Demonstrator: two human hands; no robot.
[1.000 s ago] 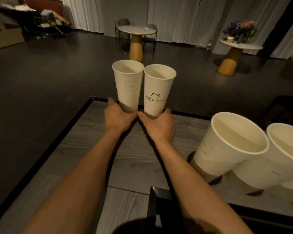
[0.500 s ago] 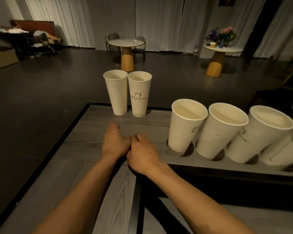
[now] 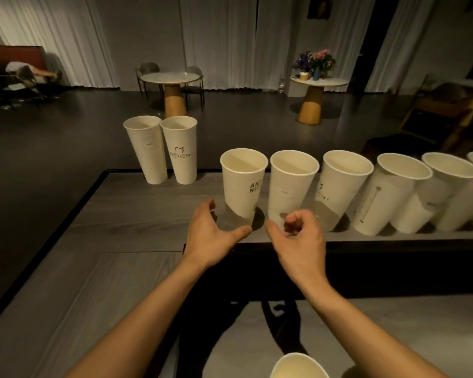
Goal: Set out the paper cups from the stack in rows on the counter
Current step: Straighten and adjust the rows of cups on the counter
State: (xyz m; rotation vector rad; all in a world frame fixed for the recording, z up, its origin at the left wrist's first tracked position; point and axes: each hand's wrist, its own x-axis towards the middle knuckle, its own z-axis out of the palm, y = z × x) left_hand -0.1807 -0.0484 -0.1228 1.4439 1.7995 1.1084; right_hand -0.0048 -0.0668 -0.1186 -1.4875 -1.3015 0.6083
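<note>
Two white paper cups point(image 3: 145, 148) point(image 3: 180, 151) stand upright side by side at the far left corner of the grey wood counter point(image 3: 137, 222). A row of several more cups runs to the right along the counter's raised ledge. My left hand point(image 3: 210, 236) is spread in a C beside the base of the row's first cup point(image 3: 243, 184), gripping nothing. My right hand point(image 3: 298, 241) hovers with loosely curled fingers in front of the base of the second cup point(image 3: 290, 186). A further cup's rim point(image 3: 298, 366) shows at the bottom edge.
The counter has a black edge point(image 3: 74, 205) on the left, with dark floor beyond it. A dark gap point(image 3: 257, 268) separates the ledge from the nearer surface. Round tables point(image 3: 170, 77) point(image 3: 317, 83), chairs and flowers stand far back.
My hands let go of the two far cups, drew back, then moved right to the bases of the first two cups in the near row. The view shifted right.
</note>
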